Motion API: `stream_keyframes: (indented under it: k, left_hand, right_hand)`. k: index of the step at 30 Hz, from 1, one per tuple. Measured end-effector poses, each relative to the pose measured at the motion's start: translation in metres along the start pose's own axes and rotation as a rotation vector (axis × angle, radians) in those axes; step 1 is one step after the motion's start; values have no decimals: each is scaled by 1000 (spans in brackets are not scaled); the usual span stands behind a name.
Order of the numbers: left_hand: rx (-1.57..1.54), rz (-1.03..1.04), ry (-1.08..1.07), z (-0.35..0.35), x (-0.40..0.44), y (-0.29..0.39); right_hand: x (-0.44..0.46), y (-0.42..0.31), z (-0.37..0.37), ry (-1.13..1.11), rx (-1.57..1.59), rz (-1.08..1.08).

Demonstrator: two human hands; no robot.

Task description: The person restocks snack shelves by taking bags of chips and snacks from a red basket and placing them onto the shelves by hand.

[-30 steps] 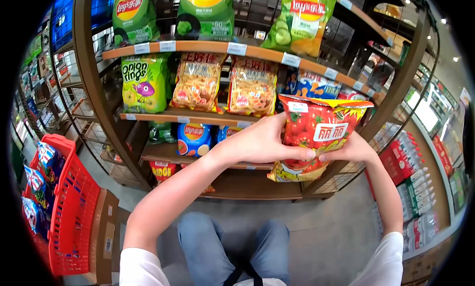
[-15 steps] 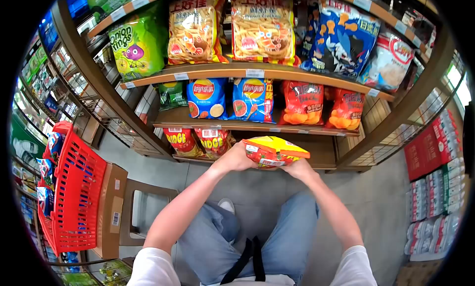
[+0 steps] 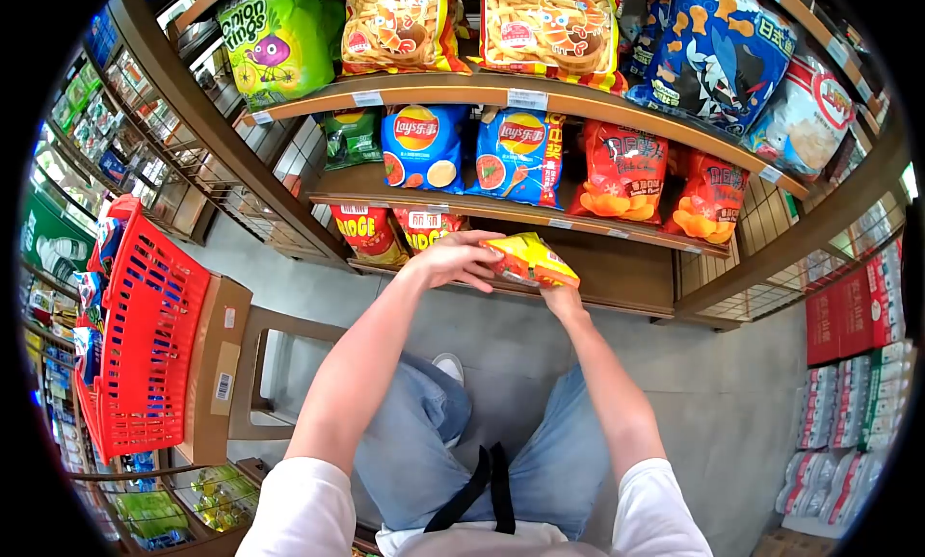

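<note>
A red and yellow snack bag (image 3: 533, 259) is held low in front of the bottom shelf (image 3: 617, 268). My right hand (image 3: 561, 295) grips its lower right end, with the fingers mostly hidden behind it. At the bag's left edge is my left hand (image 3: 459, 262), its fingers spread and the fingertips at the bag; whether they press on it is hard to tell. Just behind my left hand, red RIDGE bags (image 3: 424, 229) stand on the bottom shelf. On the shelf above are blue Lay's bags (image 3: 520, 152) and red snack bags (image 3: 621, 176).
A red basket (image 3: 154, 335) holding blue bags stands at the left beside a cardboard box (image 3: 217, 364) and a brown stool (image 3: 252, 374). Prawn cracker bags (image 3: 549, 27) fill a higher shelf. Packed bottles (image 3: 853, 403) are stacked at the right.
The view has tilted down toward the lower shelves. Both hands lowered the red bag from chest height to the bottom shelf's level. My left hand's fingers have spread from their grip.
</note>
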State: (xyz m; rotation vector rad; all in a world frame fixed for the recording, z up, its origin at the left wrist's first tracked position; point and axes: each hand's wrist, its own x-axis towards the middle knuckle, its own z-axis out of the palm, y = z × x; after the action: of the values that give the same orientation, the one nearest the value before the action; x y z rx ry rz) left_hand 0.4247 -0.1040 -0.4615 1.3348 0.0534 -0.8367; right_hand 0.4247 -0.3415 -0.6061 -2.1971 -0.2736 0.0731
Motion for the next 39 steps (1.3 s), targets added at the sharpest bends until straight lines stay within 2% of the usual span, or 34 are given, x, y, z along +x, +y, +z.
stream_keyframes:
  k: [2, 4, 6, 7, 8, 10, 12, 14, 16, 18, 22, 24, 26, 27, 28, 30, 32, 35, 39]
  left_hand:
    - [-15, -1, 140, -4, 7, -6]
    - [-6, 14, 229, -3, 12, -7]
    - [15, 65, 245, -2, 16, -9]
    - [14, 101, 317, 0, 16, -11]
    - [21, 100, 321, -1, 17, -8]
    - [38, 80, 384, -2, 19, -11]
    - [33, 77, 465, -1, 23, -15]
    - [91, 62, 518, -5, 29, -17]
    - [102, 53, 537, -4, 30, -18]
    - [59, 37, 622, -5, 31, -18]
    - [91, 25, 716, -11, 34, -21]
    - [128, 36, 732, -11, 40, -25]
    - [83, 58, 747, -9, 48, -28]
    - [103, 70, 796, -9, 54, -30]
    - [126, 84, 844, -10, 60, -32]
    - [107, 132, 850, -8, 66, -32]
    - [152, 134, 899, -5, 69, -26]
    - [197, 174, 979, -4, 76, -22]
    - [192, 218, 1045, -11, 89, -28]
  right_hand:
    - [2, 4, 2, 18, 26, -46]
    - [2, 3, 3, -30, -5, 28]
    - [3, -9, 2, 91, 65, -155]
    - [-4, -32, -11, 34, 446, -122]
    - [-4, -38, -14, 36, 454, -125]
    - [-13, -39, -21, 57, 655, -273]
    - [-16, -51, -31, 79, 687, -177]
    - [-6, -46, -29, 193, 564, -261]
    - [4, -48, -24, 229, 580, -218]
    - [11, -49, -18, 153, 598, -133]
    - [1, -60, -11, 38, 663, -204]
    - [9, -51, -5, 99, 659, -213]
    - [18, -44, -9, 137, 538, -79]
    - [22, -46, -10, 136, 619, 39]
    - [27, -45, -11, 143, 618, 35]
    - [36, -40, -10, 123, 626, 190]
    - [46, -34, -8, 146, 642, 218]
    - [59, -29, -8, 122, 832, 318]
    - [73, -27, -3, 275, 691, 233]
